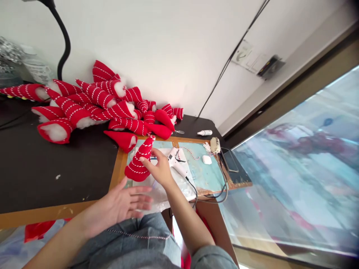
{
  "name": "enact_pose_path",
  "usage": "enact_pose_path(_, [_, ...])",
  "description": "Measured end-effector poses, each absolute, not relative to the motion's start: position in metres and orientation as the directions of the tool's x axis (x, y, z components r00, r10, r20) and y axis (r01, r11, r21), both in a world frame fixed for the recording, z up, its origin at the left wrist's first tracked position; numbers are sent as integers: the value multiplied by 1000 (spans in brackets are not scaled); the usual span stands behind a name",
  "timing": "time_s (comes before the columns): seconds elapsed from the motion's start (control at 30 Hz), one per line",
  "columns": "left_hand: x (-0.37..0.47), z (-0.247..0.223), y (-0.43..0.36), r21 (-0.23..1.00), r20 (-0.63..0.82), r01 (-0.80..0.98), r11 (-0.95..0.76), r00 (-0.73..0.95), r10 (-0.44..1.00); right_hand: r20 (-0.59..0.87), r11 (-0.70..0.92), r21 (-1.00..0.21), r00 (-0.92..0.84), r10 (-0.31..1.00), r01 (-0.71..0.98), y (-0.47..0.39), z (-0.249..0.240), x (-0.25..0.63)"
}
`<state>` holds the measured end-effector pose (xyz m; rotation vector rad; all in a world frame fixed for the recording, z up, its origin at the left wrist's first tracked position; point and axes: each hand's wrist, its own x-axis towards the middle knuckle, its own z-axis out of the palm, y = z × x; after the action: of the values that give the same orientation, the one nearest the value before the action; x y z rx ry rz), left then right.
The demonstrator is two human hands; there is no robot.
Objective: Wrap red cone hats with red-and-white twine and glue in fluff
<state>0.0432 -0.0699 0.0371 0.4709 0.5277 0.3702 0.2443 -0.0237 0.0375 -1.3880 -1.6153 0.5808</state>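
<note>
A red cone point(138, 164) wound with red-and-white cord stands tilted over the board, its tip up. My right hand point(159, 168) grips its right side between thumb and fingers. Just below the cone, my left hand point(123, 204) is spread, palm turned toward it, holding nothing. Beside my right hand a white glue gun point(178, 166) lies on the white sheet point(183, 183). A length of twisted cord point(193, 154) lies beyond the gun, and another strand point(140, 236) crosses my lap.
Many stuffed red cones point(98, 95) are heaped against the wall. A white bottle point(204, 132), a cord roll point(215, 145), a white case point(206, 159) and a phone point(230, 160) lie at the right. Black cables loop over the board's right edge. A lamp neck point(66, 41) rises back left.
</note>
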Motion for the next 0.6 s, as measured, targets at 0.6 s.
enact_pose_path(0.6, [71, 48, -4, 719, -340, -576, 389, 196, 920, 415, 375, -801, -19, 910, 467, -44, 50, 225])
